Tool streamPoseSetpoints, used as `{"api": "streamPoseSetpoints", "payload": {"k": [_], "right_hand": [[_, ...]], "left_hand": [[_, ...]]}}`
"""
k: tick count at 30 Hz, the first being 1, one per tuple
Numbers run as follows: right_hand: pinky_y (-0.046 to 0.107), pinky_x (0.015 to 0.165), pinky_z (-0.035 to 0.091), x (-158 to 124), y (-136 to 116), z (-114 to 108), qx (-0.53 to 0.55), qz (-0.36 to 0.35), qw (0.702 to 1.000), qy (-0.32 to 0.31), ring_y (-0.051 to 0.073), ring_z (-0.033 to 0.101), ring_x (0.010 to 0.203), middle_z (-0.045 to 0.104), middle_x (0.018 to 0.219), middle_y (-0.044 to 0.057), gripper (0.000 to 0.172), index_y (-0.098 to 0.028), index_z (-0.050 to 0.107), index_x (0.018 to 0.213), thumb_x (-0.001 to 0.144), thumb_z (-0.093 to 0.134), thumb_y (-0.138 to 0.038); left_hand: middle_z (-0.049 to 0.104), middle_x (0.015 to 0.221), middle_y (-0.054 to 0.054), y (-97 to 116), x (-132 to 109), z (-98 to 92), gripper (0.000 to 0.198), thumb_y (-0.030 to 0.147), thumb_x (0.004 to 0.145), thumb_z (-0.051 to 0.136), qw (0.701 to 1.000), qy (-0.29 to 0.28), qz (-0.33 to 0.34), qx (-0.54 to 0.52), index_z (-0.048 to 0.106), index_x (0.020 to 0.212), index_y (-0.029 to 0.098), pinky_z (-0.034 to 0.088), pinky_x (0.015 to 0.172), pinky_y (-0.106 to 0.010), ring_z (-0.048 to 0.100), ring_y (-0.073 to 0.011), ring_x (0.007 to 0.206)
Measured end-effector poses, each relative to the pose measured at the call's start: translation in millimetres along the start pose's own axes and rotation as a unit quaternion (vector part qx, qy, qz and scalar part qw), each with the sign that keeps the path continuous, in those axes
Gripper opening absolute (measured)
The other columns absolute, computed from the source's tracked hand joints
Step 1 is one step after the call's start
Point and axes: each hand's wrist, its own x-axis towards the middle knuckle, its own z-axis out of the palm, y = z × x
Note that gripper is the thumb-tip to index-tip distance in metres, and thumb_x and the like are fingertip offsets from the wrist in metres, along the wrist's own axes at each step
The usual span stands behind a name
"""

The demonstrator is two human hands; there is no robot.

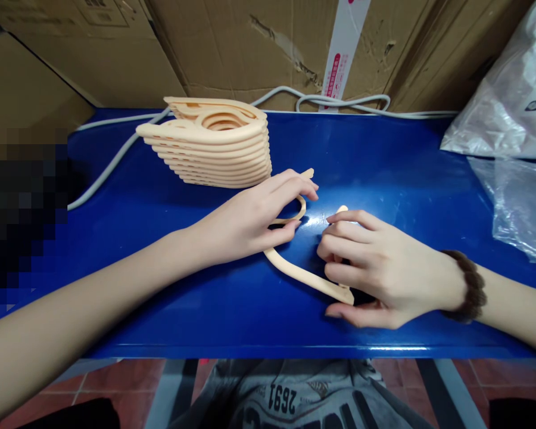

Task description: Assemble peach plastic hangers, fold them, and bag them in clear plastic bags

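A single peach plastic hanger (295, 271) lies on the blue table (384, 173) between my hands. My left hand (254, 217) rests over its hook end, thumb and fingers closed around the curved hook. My right hand (375, 268) covers the other end, fingers curled and pinching the hanger's arm. Much of the hanger is hidden under both palms. Behind my left hand stands a neat stack of several identical peach hangers (214, 143), apart from both hands.
A white cable (111, 161) runs along the table's back and left side. Cardboard boxes (259, 42) wall off the rear. Clear plastic bags (513, 119) sit at the right. The table's front edge is close to my body.
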Motion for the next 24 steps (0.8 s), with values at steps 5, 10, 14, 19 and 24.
{"api": "streamPoseSetpoints", "payload": {"k": [5, 10, 14, 19, 24], "right_hand": [[0.046, 0.107, 0.038, -0.6, -1.8, -0.9, -0.008, -0.003, 1.0, 0.01, 0.023, 0.054, 0.095, 0.064, 0.1, 0.009, 0.03, -0.018, 0.062, 0.079, 0.099, 0.054, -0.039], [0.047, 0.103, 0.043, -1.9, 0.2, -3.5, -0.075, -0.004, 0.997, 0.033, 0.024, 0.058, 0.102, 0.067, 0.104, 0.01, 0.031, -0.017, 0.067, 0.092, 0.101, 0.051, -0.042], [0.049, 0.094, 0.048, -2.7, 3.7, -6.9, -0.139, 0.001, 0.989, 0.04, 0.025, 0.06, 0.096, 0.067, 0.101, 0.012, 0.038, -0.016, 0.069, 0.094, 0.101, 0.051, -0.049], [0.048, 0.091, 0.05, -3.9, 5.4, -8.3, -0.145, 0.006, 0.989, 0.038, 0.023, 0.062, 0.089, 0.067, 0.098, 0.011, 0.04, -0.015, 0.068, 0.093, 0.102, 0.05, -0.05], [0.045, 0.102, 0.046, -2.7, 0.2, -5.4, -0.073, -0.017, 0.997, 0.035, 0.022, 0.064, 0.096, 0.069, 0.103, 0.012, 0.028, -0.013, 0.068, 0.095, 0.103, 0.051, -0.033]], "left_hand": [[0.063, 0.128, -0.01, -0.6, -0.1, -0.5, 0.035, 0.007, 0.093, 0.054, 1.0, 0.0, -0.009, 0.004, 0.053, 0.128, 0.015, 0.048, 0.108, -0.031, 0.06, -0.0187, 0.124], [0.064, 0.128, -0.009, -0.3, -0.4, -0.6, 0.034, 0.009, 0.093, 0.054, 1.0, -0.001, -0.019, 0.008, 0.054, 0.125, 0.016, 0.05, 0.103, -0.03, 0.061, -0.02, 0.121], [0.064, 0.128, -0.009, 0.2, -0.3, -0.2, 0.034, 0.01, 0.095, 0.053, 1.0, 0.005, -0.014, 0.014, 0.052, 0.129, 0.016, 0.049, 0.104, -0.03, 0.062, -0.0192, 0.12], [0.064, 0.128, -0.01, -0.1, -0.7, 0.3, 0.035, 0.01, 0.096, 0.053, 1.0, 0.006, -0.013, 0.017, 0.052, 0.131, 0.012, 0.048, 0.107, -0.029, 0.061, -0.0185, 0.122], [0.063, 0.133, -0.01, -0.3, -1.9, 1.1, 0.033, 0.01, 0.099, 0.051, 1.0, -0.001, -0.013, 0.023, 0.052, 0.131, 0.014, 0.043, 0.115, -0.033, 0.056, -0.0201, 0.131]]}}
